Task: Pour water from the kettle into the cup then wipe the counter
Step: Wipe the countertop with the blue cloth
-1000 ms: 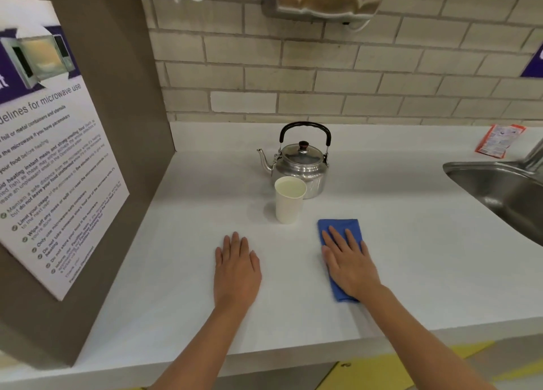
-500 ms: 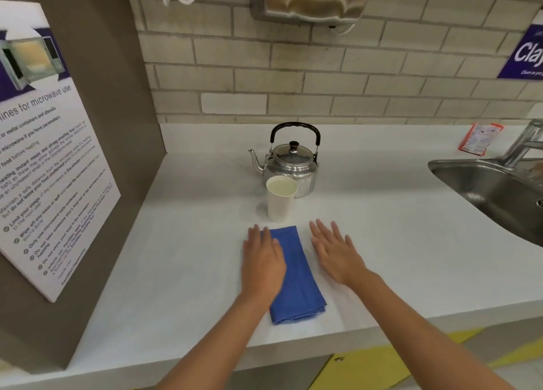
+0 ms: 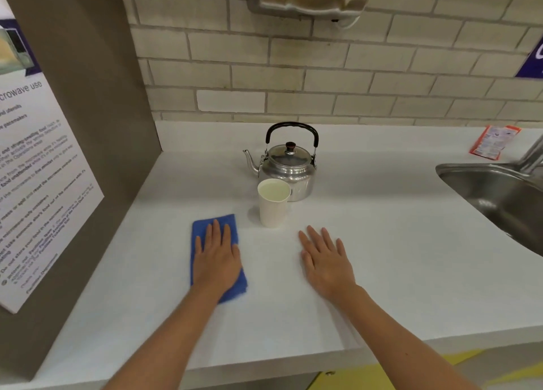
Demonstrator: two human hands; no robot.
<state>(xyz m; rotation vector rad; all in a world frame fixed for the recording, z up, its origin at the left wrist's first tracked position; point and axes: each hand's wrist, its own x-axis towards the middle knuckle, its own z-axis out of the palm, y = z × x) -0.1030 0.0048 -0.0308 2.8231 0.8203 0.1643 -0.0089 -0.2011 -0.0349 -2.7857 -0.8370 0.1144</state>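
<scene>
Blue cloth (image 3: 202, 228), white cup (image 3: 272, 210), silver kettle (image 3: 289, 170) with black handle, white counter (image 3: 382, 257)

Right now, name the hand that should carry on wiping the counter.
Left. The left hand lies flat on the blue cloth; the right hand rests bare on the counter.

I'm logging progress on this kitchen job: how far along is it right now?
The pour looks done: the cup holds liquid and the kettle stands upright behind it, untouched. Wiping is in hand: the left hand presses flat on the blue cloth, left of the cup, while the right hand rests open on the bare counter. How much counter is left to wipe cannot be told.
</scene>
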